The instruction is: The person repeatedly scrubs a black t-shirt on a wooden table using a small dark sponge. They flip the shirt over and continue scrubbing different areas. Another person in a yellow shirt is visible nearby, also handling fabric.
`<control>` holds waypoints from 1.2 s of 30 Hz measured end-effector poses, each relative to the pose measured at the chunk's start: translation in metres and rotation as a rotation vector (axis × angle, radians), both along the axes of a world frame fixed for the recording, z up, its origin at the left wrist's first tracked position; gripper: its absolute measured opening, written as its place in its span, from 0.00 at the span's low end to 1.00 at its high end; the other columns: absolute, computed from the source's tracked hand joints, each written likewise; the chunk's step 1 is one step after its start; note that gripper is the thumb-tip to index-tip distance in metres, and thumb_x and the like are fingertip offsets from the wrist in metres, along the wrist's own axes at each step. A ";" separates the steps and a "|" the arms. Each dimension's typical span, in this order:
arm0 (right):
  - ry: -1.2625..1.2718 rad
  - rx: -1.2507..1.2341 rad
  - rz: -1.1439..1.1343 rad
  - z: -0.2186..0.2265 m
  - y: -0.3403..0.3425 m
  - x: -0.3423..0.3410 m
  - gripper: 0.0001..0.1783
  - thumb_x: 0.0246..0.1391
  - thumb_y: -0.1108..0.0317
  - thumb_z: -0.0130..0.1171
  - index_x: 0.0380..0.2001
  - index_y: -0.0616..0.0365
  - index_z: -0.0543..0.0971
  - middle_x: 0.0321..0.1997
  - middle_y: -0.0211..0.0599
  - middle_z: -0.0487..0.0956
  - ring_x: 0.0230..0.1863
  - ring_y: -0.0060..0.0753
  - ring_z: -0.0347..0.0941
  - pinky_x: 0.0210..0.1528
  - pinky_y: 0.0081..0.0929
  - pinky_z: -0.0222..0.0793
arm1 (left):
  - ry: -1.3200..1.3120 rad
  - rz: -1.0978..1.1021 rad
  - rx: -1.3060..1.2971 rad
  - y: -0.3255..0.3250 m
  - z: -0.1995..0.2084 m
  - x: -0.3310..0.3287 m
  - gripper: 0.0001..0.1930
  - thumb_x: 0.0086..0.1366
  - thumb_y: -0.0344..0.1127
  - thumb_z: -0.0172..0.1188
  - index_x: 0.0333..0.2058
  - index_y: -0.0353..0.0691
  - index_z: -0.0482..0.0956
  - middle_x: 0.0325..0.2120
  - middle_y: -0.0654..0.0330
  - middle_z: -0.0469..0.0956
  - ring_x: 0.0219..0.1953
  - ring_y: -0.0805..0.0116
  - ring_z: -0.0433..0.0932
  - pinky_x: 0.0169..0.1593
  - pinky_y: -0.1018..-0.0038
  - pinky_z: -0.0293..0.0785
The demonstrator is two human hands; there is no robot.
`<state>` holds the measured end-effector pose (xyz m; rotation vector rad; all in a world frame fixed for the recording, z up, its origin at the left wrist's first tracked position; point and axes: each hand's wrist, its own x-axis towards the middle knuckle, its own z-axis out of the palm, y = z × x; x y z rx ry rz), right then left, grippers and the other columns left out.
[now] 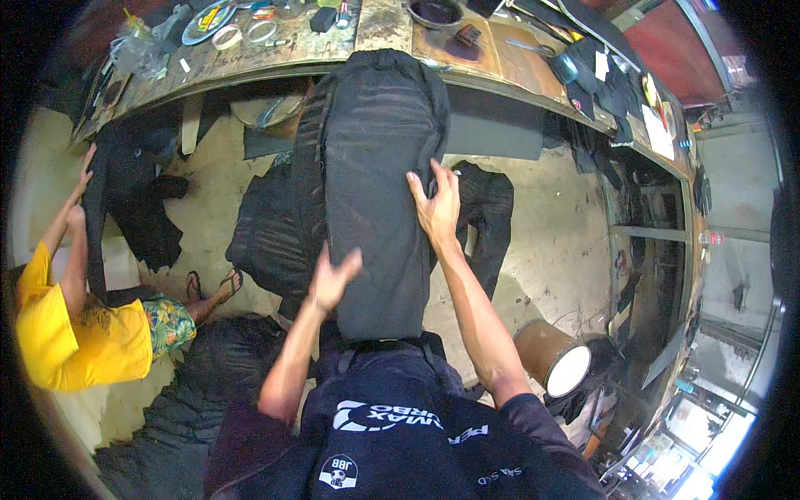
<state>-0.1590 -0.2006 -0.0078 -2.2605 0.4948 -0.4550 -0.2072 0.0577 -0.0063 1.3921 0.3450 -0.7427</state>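
Left hand [333, 279] and right hand [439, 204] are both loosely spread, thumbs apart from the fingers, on either side of a long black cloth piece [375, 167]. The left, slightly blurred, is at its lower left edge; the right is higher up, at its right edge. Whether either hand presses on the fabric, one cannot tell. The cloth piece reaches from the person's lap to the front edge of a wooden worktable [321, 52], its upper part crossed by faint creases. More black garments [267, 225] lie to its left, with others to its right. On the worktable are a blue plate [192, 35] and a dark bowl [435, 12]. A brown drum [537, 348] with a white end is near the right forearm. Farther left sits a co-worker in a yellow shirt [87, 342].
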 end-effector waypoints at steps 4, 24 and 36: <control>0.328 0.345 0.229 -0.011 -0.014 -0.042 0.31 0.71 0.50 0.64 0.64 0.67 0.79 0.63 0.58 0.81 0.66 0.51 0.78 0.71 0.39 0.68 | -0.033 -0.596 0.194 0.074 -0.032 -0.153 0.42 0.62 0.53 0.78 0.68 0.36 0.75 0.64 0.49 0.80 0.64 0.60 0.78 0.66 0.61 0.74; 0.157 0.057 0.061 -0.001 0.019 -0.083 0.34 0.72 0.46 0.60 0.70 0.57 0.75 0.63 0.60 0.77 0.65 0.62 0.75 0.65 0.50 0.73 | -0.472 -0.428 1.424 0.073 0.013 0.039 0.34 0.76 0.63 0.53 0.69 0.44 0.74 0.81 0.44 0.51 0.81 0.38 0.50 0.73 0.22 0.44; 0.093 -0.144 0.102 0.010 -0.015 -0.008 0.34 0.70 0.42 0.62 0.64 0.60 0.82 0.56 0.65 0.81 0.57 0.63 0.79 0.63 0.49 0.74 | -1.203 -0.548 1.159 -0.074 -0.001 0.175 0.45 0.73 0.73 0.49 0.79 0.51 0.59 0.81 0.51 0.52 0.83 0.50 0.46 0.78 0.29 0.33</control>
